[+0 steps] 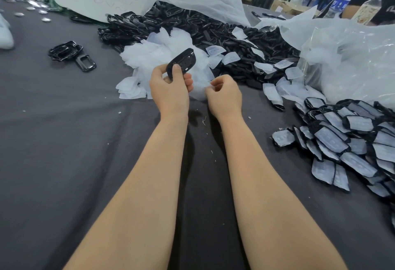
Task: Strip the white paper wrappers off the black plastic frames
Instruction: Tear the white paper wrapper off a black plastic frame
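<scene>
Your left hand [171, 87] grips a bare black frame [181, 61] between thumb and fingers, held above the wrapper pile [154, 56]. Your right hand [224, 94] is curled just beside it; whether it pinches anything cannot be told.

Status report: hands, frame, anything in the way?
Left hand grips black frame, frame looks bare. Right hand curled beside it, contents unclear. Nothing blocking; wrapped frames piled at right.

Layout of the tabletop [64, 141] around the wrapper heap [162, 56]
Behind the heap, stripped frames [213, 32] are piled; wrapped frames [352, 133] are spread to its right, and a small frame stack [64, 51] is set to its left.
</scene>
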Demonstrator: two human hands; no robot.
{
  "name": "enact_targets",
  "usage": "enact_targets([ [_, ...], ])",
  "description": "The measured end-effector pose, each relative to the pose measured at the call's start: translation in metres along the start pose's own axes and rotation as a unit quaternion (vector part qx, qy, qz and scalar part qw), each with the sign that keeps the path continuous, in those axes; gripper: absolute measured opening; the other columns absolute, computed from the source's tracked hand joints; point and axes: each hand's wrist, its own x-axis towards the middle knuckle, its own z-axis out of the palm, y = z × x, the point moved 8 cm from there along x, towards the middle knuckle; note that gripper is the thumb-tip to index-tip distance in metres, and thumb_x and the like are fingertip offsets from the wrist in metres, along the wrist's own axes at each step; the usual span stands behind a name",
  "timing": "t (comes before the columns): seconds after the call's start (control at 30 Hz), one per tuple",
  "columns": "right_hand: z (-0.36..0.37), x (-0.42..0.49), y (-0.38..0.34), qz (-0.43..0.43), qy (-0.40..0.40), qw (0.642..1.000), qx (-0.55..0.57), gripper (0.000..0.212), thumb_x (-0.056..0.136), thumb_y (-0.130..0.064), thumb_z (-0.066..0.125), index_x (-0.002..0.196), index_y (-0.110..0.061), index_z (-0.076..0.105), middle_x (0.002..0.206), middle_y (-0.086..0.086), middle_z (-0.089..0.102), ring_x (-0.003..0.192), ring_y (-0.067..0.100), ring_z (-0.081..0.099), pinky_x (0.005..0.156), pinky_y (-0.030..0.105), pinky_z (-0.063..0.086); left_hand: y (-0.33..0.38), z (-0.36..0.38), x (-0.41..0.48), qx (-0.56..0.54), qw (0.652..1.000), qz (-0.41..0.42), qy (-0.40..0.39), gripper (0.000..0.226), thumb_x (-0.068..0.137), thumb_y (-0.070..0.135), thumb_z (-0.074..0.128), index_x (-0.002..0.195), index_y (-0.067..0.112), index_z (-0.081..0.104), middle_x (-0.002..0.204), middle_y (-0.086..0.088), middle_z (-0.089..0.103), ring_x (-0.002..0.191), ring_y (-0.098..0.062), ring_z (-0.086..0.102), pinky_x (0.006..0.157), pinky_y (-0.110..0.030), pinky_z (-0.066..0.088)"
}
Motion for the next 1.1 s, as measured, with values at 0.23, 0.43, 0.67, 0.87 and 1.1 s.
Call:
enact_targets([
  [0.23, -0.019, 0.004, 0.018, 0.038, -0.036, 0.962, 0.268, 0.044, 0.085, 0.000, 0.060, 0.126, -0.011, 0.054, 0.077, -0.003, 0.063, 0.072, 0.009, 0.062, 0.068, 0.018, 0.046, -0.003, 0.013, -0.006, 0.043, 0.997, -0.008, -0.069, 0.012, 0.098, 0.014, 0.049, 0.088, 0.020, 0.051, 0.066, 0.001, 0.064, 0.051, -0.002, 0.060, 0.052, -0.016, 0.048],
  [0.43, -0.021, -0.003, 0.031, 0.081, -0.032, 0.919, 0.384, 0.016, 0.086, -0.001, 0.061, 0.084, -0.017, 0.062, 0.076, 0.000, 0.065, 0.068, 0.008, 0.060, 0.062, 0.016, 0.047, -0.004, 0.013, -0.007, 0.059, 0.996, -0.010, -0.070, 0.008, 0.099, 0.013, 0.048, 0.093, 0.018, 0.051, 0.068, 0.000, 0.064, 0.050, 0.000, 0.060, 0.053, -0.015, 0.049],
  [0.67, -0.023, -0.003, 0.033, 0.082, -0.018, 0.896, 0.436, 0.009, 0.092, -0.010, 0.060, 0.085, -0.014, 0.062, 0.076, -0.001, 0.063, 0.064, 0.004, 0.058, 0.062, 0.016, 0.050, -0.010, 0.016, -0.006, 0.095, 0.992, -0.012, -0.079, 0.003, 0.099, 0.013, 0.048, 0.101, 0.014, 0.051, 0.069, -0.001, 0.064, 0.050, -0.001, 0.058, 0.055, -0.016, 0.051],
  [0.87, -0.028, -0.003, 0.033, 0.070, 0.004, 0.910, 0.408, 0.009, 0.093, -0.016, 0.062, 0.084, -0.018, 0.065, 0.063, -0.006, 0.054, 0.053, 0.003, 0.048, 0.051, 0.015, 0.042, -0.015, 0.017, -0.005, 0.113, 0.990, -0.013, -0.082, 0.002, 0.098, 0.015, 0.050, 0.099, 0.016, 0.052, 0.071, -0.001, 0.065, 0.052, -0.003, 0.059, 0.058, -0.019, 0.051],
  [1.1, -0.024, -0.006, 0.031, 0.095, -0.018, 0.881, 0.463, 0.008, 0.093, -0.014, 0.060, 0.086, -0.015, 0.062, 0.064, -0.002, 0.063, 0.056, 0.006, 0.059, 0.054, 0.017, 0.050, -0.018, 0.018, -0.004, 0.119, 0.989, -0.016, -0.084, 0.006, 0.098, 0.016, 0.050, 0.103, 0.015, 0.052, 0.074, -0.002, 0.066, 0.052, -0.002, 0.059, 0.059, -0.019, 0.051],
])
